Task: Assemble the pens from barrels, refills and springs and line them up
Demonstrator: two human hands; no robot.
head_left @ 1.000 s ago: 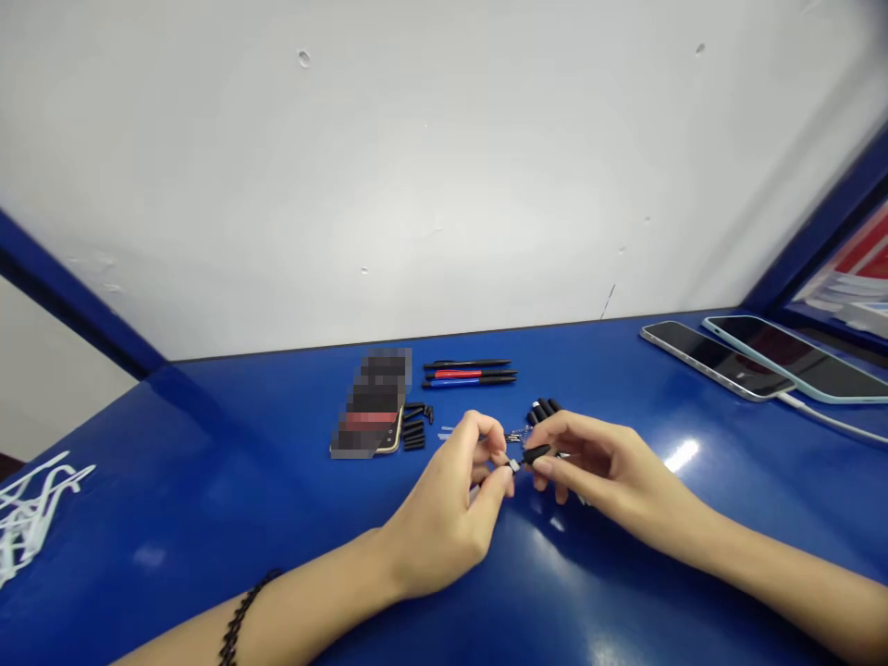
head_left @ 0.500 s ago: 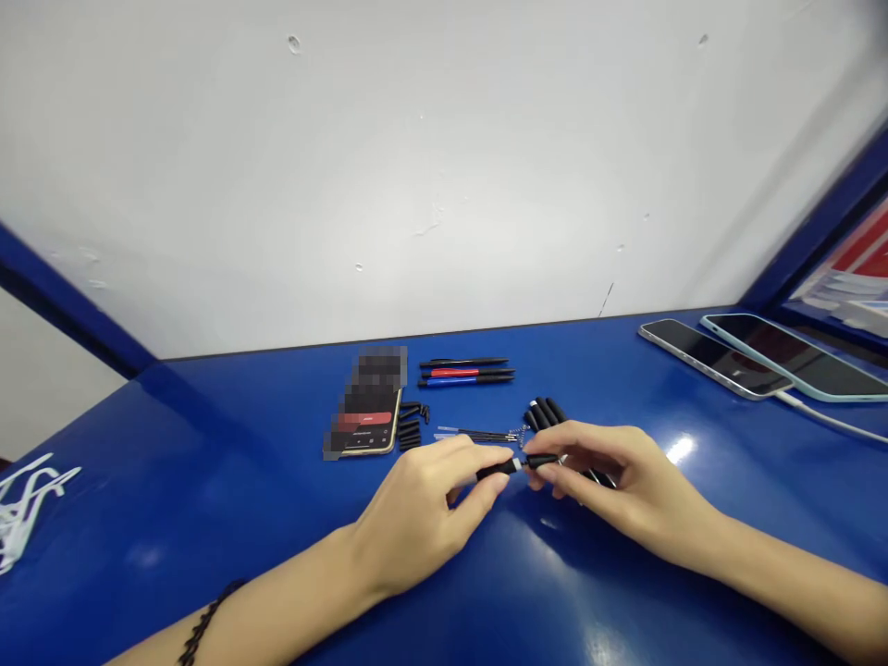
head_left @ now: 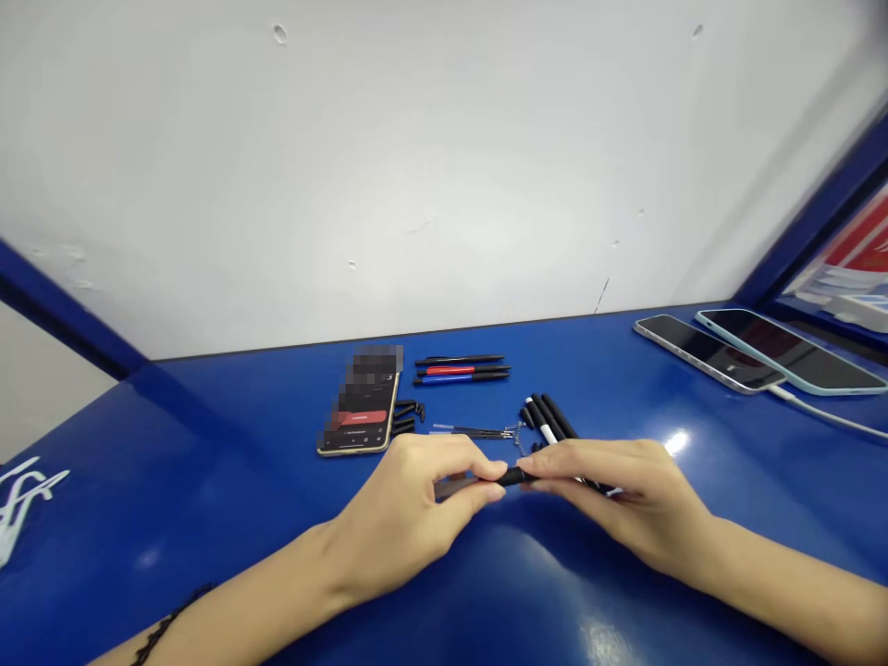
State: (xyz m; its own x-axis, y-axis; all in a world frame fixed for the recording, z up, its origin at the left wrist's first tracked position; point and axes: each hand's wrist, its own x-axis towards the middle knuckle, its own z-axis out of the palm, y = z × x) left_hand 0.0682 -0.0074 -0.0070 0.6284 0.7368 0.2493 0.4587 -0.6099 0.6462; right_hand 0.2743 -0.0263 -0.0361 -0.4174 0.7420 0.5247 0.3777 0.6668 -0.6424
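Note:
My left hand [head_left: 434,504] pinches the left part of a black pen [head_left: 514,476] between thumb and fingertips. My right hand [head_left: 624,486] grips the right end of the same pen, and the two sets of fingertips almost meet. Just behind the hands lie thin pen refills [head_left: 478,433] and small springs [head_left: 518,435]. Several black pen barrels [head_left: 561,418], one with a white part, rest behind my right hand and are partly covered by it. Small black pen pieces [head_left: 405,418] lie beyond my left hand.
Three assembled pens lie in a row: a black pen [head_left: 462,359], a red pen [head_left: 444,370] and a blue pen [head_left: 448,379]. A phone [head_left: 364,416] is left of them. Two more phones sit at the right, with a white cable [head_left: 825,413]. White straps [head_left: 20,504] lie far left.
The pen's two parts, earlier apart with a pale section showing between them, now meet as one black length. My right hand's fingers have closed in flatter. The view has shifted slightly.

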